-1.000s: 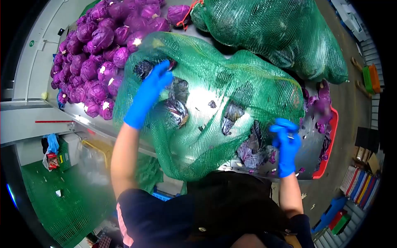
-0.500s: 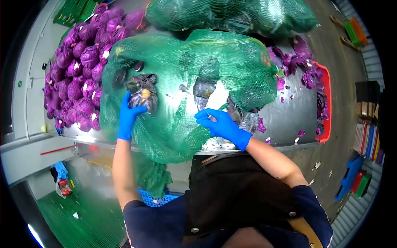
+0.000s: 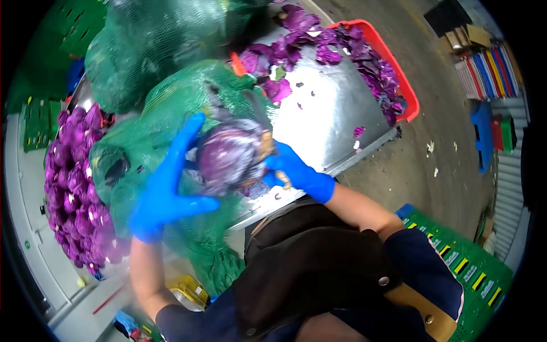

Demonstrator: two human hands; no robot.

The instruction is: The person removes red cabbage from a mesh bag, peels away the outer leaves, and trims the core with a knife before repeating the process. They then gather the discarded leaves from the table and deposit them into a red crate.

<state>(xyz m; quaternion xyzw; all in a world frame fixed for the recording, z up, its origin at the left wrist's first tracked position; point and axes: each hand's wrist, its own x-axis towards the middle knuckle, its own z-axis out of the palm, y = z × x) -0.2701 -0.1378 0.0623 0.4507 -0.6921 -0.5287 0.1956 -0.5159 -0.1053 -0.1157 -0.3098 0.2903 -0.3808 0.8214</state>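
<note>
A red cabbage point(image 3: 228, 157) with ragged dark outer leaves and a pale brown stem end is between my hands, over the green net bag point(image 3: 128, 139). My left hand point(image 3: 165, 182), in a blue glove, is open at its left side, thumb and fingers spread; motion blurs whether it touches. At the stem end, my right hand point(image 3: 299, 174), also blue-gloved, is closed around what looks like a small knife point(image 3: 283, 179) with a brownish handle. The blade cannot be made out.
Many trimmed red cabbages point(image 3: 74, 182) are heaped at left. Another full green net bag point(image 3: 165, 45) lies at the back. Loose purple leaves point(image 3: 279, 54) cover part of the metal table point(image 3: 325, 108), beside a red crate point(image 3: 401, 80) of leaves. Green crates point(image 3: 461, 262) stand at lower right.
The view has turned to the right. The cabbage has come up off the netting between my hands. My left hand has spread open, and my right hand has moved to the stem end.
</note>
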